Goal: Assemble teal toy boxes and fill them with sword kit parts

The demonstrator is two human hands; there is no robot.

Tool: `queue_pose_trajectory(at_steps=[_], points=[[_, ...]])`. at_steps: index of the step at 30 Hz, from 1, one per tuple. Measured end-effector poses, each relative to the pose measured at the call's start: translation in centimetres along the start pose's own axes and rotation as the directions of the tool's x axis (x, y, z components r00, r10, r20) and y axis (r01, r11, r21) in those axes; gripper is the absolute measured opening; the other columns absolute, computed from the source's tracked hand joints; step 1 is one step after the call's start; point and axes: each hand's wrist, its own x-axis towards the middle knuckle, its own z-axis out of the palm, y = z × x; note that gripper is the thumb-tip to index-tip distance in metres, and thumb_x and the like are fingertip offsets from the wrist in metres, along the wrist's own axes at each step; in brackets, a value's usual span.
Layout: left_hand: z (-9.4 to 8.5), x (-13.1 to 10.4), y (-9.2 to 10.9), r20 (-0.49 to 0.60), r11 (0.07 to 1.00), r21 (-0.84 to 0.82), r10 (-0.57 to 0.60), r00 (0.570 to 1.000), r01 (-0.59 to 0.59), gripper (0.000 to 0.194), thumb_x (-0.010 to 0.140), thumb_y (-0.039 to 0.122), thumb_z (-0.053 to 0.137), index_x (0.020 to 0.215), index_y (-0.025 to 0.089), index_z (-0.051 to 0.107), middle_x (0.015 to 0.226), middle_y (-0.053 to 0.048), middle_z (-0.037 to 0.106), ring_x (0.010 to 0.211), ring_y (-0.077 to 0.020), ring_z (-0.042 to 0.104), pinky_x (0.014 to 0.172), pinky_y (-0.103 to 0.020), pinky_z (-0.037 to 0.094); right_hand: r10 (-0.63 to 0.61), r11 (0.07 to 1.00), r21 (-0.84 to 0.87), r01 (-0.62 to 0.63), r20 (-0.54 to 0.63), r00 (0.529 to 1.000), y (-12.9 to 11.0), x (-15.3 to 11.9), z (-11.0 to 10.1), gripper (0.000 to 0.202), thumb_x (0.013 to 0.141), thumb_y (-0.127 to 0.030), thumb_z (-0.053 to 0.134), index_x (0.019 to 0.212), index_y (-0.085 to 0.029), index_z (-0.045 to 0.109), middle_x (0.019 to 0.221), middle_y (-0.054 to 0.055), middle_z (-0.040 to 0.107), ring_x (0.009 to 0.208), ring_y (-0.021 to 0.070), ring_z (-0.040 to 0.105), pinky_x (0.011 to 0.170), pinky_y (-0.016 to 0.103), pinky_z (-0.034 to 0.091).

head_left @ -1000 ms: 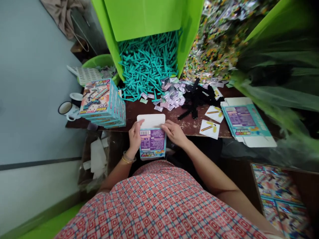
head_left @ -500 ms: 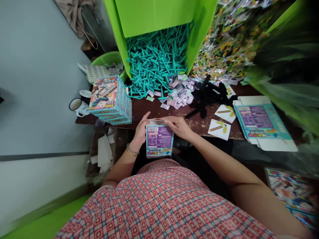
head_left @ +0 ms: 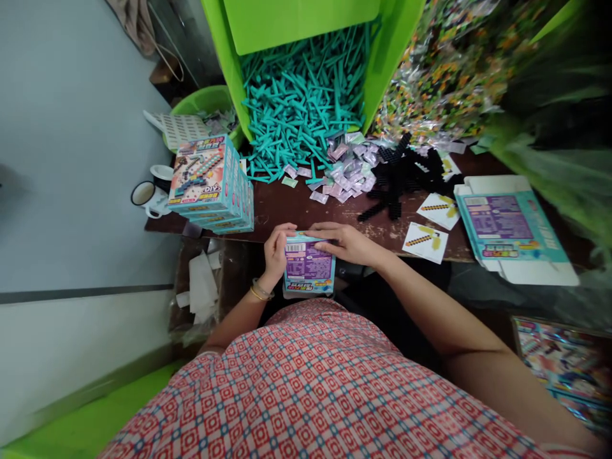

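Note:
A small teal and purple box (head_left: 310, 268) is held upright close to my body, its printed back with a barcode facing me. My left hand (head_left: 278, 252) grips its left edge, fingers bent over the top corner. Across the top and upper right side lies my right hand (head_left: 345, 245), its fingers closed on the box. The top edge now looks closed over. On the table's left stands a stack of finished-looking boxes (head_left: 203, 178). A flattened open box (head_left: 509, 223) rests at the right, beside two printed cards (head_left: 425, 243).
A green bin holds teal sticks (head_left: 301, 108). In front lie small sachets (head_left: 351, 172) and black studded pieces (head_left: 399, 182). An enamel mug (head_left: 149, 199) stands left. Bagged coloured parts (head_left: 440, 83) fill the back right. A carton of paper scraps (head_left: 203, 287) sits lower left.
The pale opening at the box's top is now covered by a teal edge. My left fingers have curled over the corner, and my right hand lies flatter across the top. The view has shifted slightly.

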Motion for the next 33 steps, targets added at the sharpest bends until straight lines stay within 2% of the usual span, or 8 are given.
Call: queue_pose_trajectory(at_steps=[5,9,13,19,22,25,29,33], points=[[-0.8,-1.0,-0.1,0.045,0.980,0.191,0.046,0.998,-0.054,0.041,0.102,0.055,0.055,0.088,0.023,0.076,0.118,-0.010,0.077,0.115,-0.0266,0.069,0.107,-0.047,0.051,0.071,0.992,0.113,-0.051,-0.179,0.981,1.5,-1.6,2.6,0.047,0.104,-0.052,0.057,0.145,-0.029,0.067,0.147,0.011,0.065,0.141,0.0276,0.059,0.121,0.054,0.045],[-1.1,-0.7,-0.5,0.032,0.984,0.176,0.030,0.999,-0.035,0.043,0.102,0.057,0.053,0.090,0.022,0.077,0.119,-0.011,0.077,0.116,-0.0268,0.070,0.107,-0.047,0.052,0.354,0.897,0.399,-0.190,-0.392,0.849,2.3,-2.9,7.5,0.074,0.093,-0.064,0.068,0.155,-0.025,0.053,0.156,0.014,0.058,0.144,0.0301,0.055,0.124,0.054,0.041],[-2.2,1.7,0.1,-0.093,0.989,0.151,0.019,0.995,-0.005,0.045,0.104,0.055,0.051,0.091,0.020,0.074,0.114,-0.011,0.077,0.111,-0.0246,0.072,0.105,-0.042,0.054,0.430,0.749,0.618,-0.238,-0.179,0.885,1.0,-3.9,10.5,0.078,0.085,-0.072,0.071,0.142,-0.019,0.062,0.127,0.013,0.075,0.111,0.0290,0.073,0.100,0.048,0.060],[-3.5,5.1,3.4,-0.293,0.901,0.334,0.380,0.877,-0.278,0.041,0.108,0.049,0.047,0.129,0.019,0.067,0.142,-0.014,0.064,0.137,-0.0250,0.060,0.113,-0.041,0.051,0.185,0.971,-0.029,-0.237,-0.533,0.825,-2.8,-1.6,6.3,0.056,0.093,-0.031,0.072,0.147,-0.020,0.059,0.150,0.017,0.061,0.137,0.0358,0.058,0.115,0.055,0.046],[-2.4,4.0,2.8,-0.096,0.781,0.458,0.519,0.849,-0.425,0.039,0.109,0.042,0.047,0.133,0.017,0.065,0.145,-0.017,0.062,0.141,-0.0270,0.056,0.119,-0.047,0.046,0.126,0.912,-0.309,-0.269,-0.413,0.902,-2.8,0.0,6.4,0.057,0.093,-0.025,0.071,0.149,-0.020,0.058,0.157,0.021,0.054,0.143,0.0403,0.050,0.115,0.061,0.041],[-0.7,1.8,0.1,0.341,0.704,0.549,0.304,0.889,-0.451,0.041,0.106,0.042,0.052,0.137,0.019,0.066,0.147,-0.017,0.063,0.143,-0.0313,0.055,0.122,-0.053,0.042,0.106,0.899,-0.382,-0.215,-0.286,0.952,-1.0,-0.1,6.8,0.039,0.100,-0.031,0.065,0.137,-0.020,0.067,0.147,0.020,0.062,0.133,0.0366,0.056,0.108,0.057,0.047],[0.9,-0.8,-3.0,0.595,0.600,0.657,-0.042,0.802,-0.456,0.081,0.086,0.054,0.080,0.154,0.018,0.055,0.164,-0.022,0.048,0.157,-0.0454,0.036,0.129,-0.066,0.023,0.190,0.828,-0.371,-0.420,-0.519,0.834,2.9,-2.6,3.2,0.031,0.104,-0.028,0.053,0.125,-0.019,0.074,0.134,0.018,0.068,0.126,0.0347,0.056,0.104,0.056,0.046],[1.6,-1.4,-3.9,0.595,0.587,0.677,-0.082,0.799,-0.444,0.084,0.080,0.050,0.086,0.155,0.024,0.056,0.169,-0.019,0.041,0.160,-0.0487,0.027,0.129,-0.071,0.014,0.280,0.720,-0.331,-0.610,-0.666,0.692,6.4,-5.7,-1.9,0.031,0.100,-0.030,0.056,0.121,-0.019,0.076,0.132,0.017,0.069,0.121,0.0358,0.056,0.103,0.057,0.046]])
